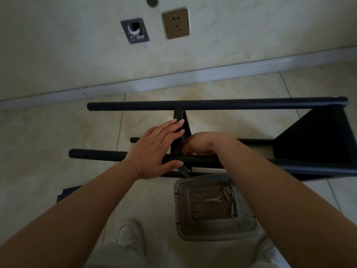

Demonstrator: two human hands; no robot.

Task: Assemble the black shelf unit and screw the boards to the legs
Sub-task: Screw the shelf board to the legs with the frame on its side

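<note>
The black shelf unit lies on its side on the tiled floor, its round legs (231, 104) running left to right. One black board (316, 140) is fixed at the right end. A second board (179, 117) stands edge-on between the legs in the middle. My left hand (154, 149) lies flat with straight fingers against that middle board's left face, its thumb under the near leg (96, 154). My right hand (202, 144) is curled down behind the near leg beside the board; what its fingers hold is hidden.
A clear plastic tray (249, 227) on the floor near me holds several silver screws (228, 192) and a small flat wrench (213, 199). Another black board (65, 193) shows at the left under my forearm. My white shoe (129, 235) is below. The wall with a socket (175, 23) is close behind.
</note>
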